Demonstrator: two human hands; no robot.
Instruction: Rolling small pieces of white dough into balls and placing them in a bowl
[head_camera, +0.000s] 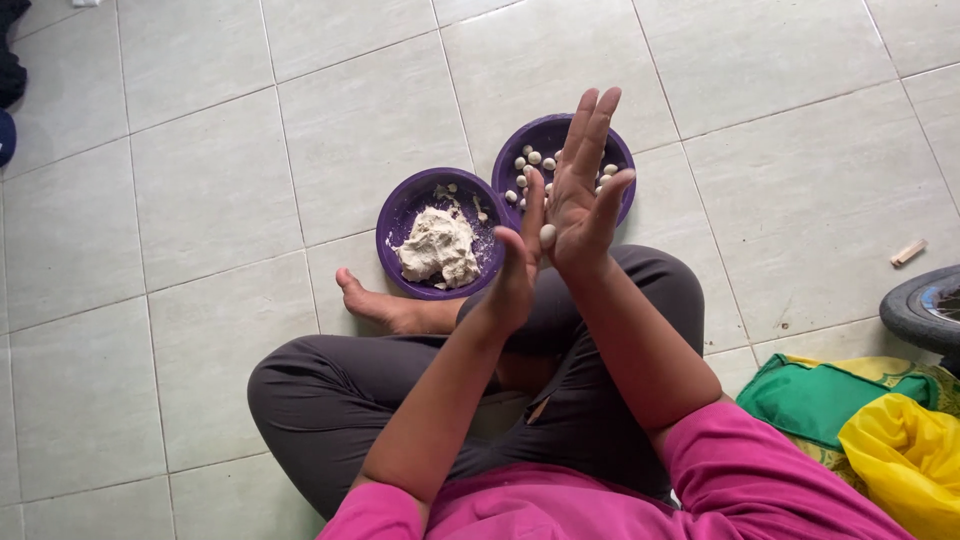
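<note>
You are rolling 1 small dough ball (547, 235) between your flat, open left hand (515, 270) and right hand (583, 200). Keeping the palms pressing gently seems best.

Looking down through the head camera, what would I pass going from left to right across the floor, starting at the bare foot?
Bare foot → purple bowl with the lump of dough → purple bowl of small dough balls → small wooden piece → black wheel.
</note>
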